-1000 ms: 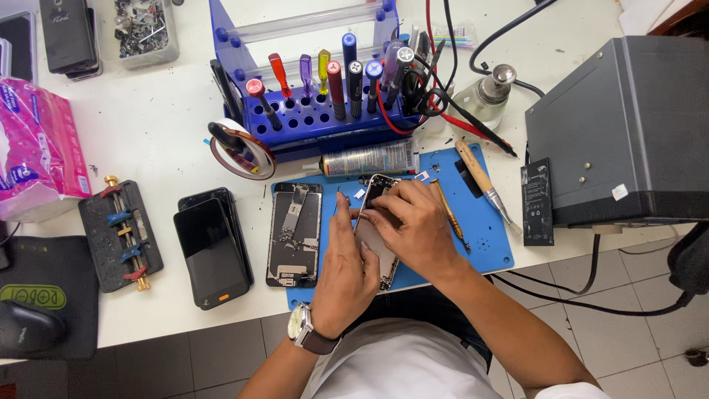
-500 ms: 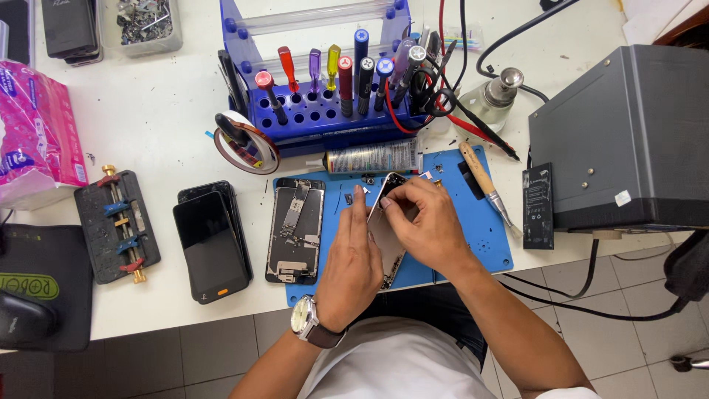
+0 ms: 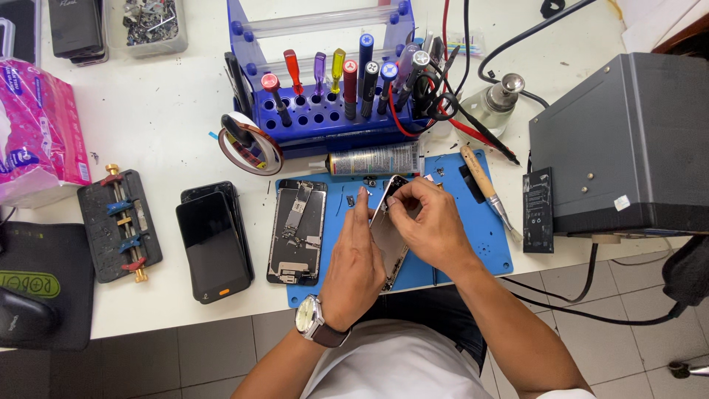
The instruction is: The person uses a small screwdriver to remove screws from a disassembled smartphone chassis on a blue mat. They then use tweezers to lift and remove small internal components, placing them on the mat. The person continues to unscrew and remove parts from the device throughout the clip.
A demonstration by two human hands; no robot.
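- Here, the left hand (image 3: 354,270) lies flat-fingered along the left edge of the phone panel (image 3: 387,235), steadying it tilted above the blue mat (image 3: 473,244).
- The right hand (image 3: 428,222) pinches the panel's top end with curled fingers.
- The panel sits between both hands.
- An opened phone (image 3: 298,230) lies just left of the left hand.

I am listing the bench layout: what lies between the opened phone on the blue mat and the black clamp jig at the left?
In the head view, a stack of dark phones lies between the opened phone and the clamp jig, on the white table.
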